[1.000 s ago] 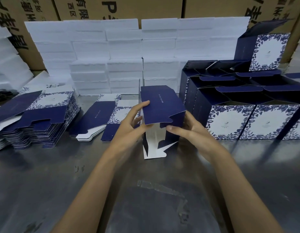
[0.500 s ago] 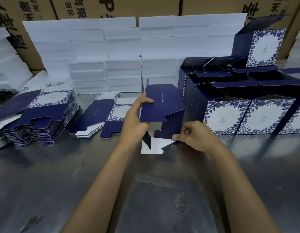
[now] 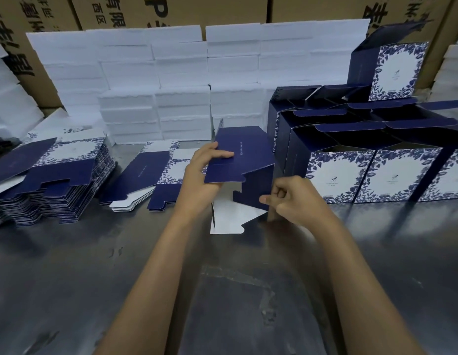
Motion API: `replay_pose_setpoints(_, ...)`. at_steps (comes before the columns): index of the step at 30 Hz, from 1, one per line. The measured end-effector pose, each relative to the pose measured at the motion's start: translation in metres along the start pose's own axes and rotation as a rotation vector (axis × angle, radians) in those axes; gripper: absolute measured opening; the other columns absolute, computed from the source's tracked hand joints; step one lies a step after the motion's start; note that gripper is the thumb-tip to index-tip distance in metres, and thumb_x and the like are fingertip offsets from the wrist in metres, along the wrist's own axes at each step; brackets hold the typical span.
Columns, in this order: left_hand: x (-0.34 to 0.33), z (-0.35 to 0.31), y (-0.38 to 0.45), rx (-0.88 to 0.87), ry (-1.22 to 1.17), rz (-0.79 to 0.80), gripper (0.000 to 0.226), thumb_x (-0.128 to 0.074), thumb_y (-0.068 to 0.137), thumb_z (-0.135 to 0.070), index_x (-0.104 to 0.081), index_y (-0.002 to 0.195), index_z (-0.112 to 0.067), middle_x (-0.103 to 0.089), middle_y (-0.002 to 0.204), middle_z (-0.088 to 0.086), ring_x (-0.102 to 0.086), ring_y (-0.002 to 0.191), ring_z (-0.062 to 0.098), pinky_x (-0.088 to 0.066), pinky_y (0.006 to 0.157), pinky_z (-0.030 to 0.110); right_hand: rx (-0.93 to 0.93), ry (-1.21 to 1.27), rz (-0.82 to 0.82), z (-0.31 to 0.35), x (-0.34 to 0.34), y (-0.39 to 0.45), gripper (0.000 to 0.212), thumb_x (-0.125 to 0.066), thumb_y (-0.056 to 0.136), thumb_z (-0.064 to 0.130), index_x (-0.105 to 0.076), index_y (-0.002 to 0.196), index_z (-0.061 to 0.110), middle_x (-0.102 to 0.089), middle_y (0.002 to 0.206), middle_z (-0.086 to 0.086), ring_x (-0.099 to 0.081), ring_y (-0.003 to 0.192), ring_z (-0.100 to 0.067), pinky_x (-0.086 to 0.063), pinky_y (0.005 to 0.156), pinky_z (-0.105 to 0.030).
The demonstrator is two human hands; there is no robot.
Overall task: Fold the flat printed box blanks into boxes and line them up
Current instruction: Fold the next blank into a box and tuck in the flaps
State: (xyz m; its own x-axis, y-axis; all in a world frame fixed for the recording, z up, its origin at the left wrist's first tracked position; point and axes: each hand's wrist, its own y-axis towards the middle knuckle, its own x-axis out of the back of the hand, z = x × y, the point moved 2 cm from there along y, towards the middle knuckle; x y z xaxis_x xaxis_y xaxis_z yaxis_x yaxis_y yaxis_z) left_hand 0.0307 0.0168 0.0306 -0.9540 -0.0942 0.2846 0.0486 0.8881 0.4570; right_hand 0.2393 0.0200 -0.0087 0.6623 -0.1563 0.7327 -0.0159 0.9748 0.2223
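Half-folded box (image 3: 244,160) standing on desk (image 3: 69,278), centre, white flap hanging at its near end. Left hand (image 3: 202,180) gripping top panel, thumb on top. Right hand (image 3: 292,198) pinching right side panel. Folded boxes (image 3: 376,175) lining up right; flat blanks (image 3: 51,175) stacking left.

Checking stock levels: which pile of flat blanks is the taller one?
The far-left pile of blanks, a thick stack at the table's left edge. The small pile beside the left hand holds only a few sheets.

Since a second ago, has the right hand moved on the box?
Yes. The right hand dropped from beside the half-folded box toward the table, now pinching its lower flap.
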Motion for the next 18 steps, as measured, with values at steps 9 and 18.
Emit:
replay_pose_setpoints(9,0.000,0.004,-0.002,0.018,-0.003,0.016,0.046,-0.072,0.082,0.012,-0.068,0.120,-0.013,-0.044,0.149,-0.001,-0.042,0.140,0.008,-0.037,0.114,0.028,0.053,0.089,-0.114,0.008,0.005,-0.001,0.048,-0.080,0.086,0.033,-0.047,0.057,0.015,-0.048,0.052,-0.002,-0.039,0.051,-0.012,-0.034,0.050,-0.020)
replay_pose_setpoints(18,0.002,0.005,-0.002,0.031,-0.031,0.011,0.045,-0.073,0.082,0.010,-0.069,0.119,-0.015,-0.044,0.150,-0.003,-0.042,0.139,0.006,-0.038,0.113,0.028,0.167,0.145,-0.193,0.018,0.011,-0.005,0.046,-0.074,0.091,0.034,-0.048,0.060,0.014,-0.046,0.052,-0.004,-0.039,0.052,-0.015,-0.034,0.054,-0.024)
